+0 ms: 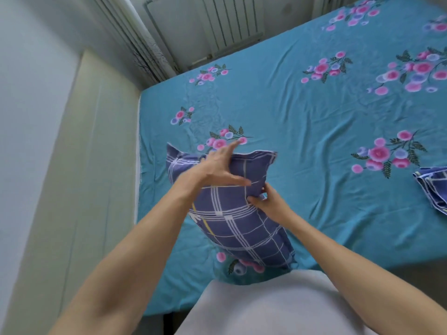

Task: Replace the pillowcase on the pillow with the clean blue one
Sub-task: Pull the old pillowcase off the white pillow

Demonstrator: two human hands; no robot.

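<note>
A pillow (238, 228) in a blue-purple checked pillowcase lies on the bed in front of me, one end raised. My left hand (217, 170) lies over its upper part with the fingers spread and straight, touching the fabric. My right hand (268, 201) pinches the pillowcase at the pillow's right edge. A second folded checked blue pillowcase (431, 187) lies on the bed at the far right, partly cut off by the frame.
The bed (314, 112) has a teal sheet with pink flowers. A pale headboard panel (79, 189) runs along its left side against the wall. A white radiator (227, 22) stands beyond the far edge of the bed.
</note>
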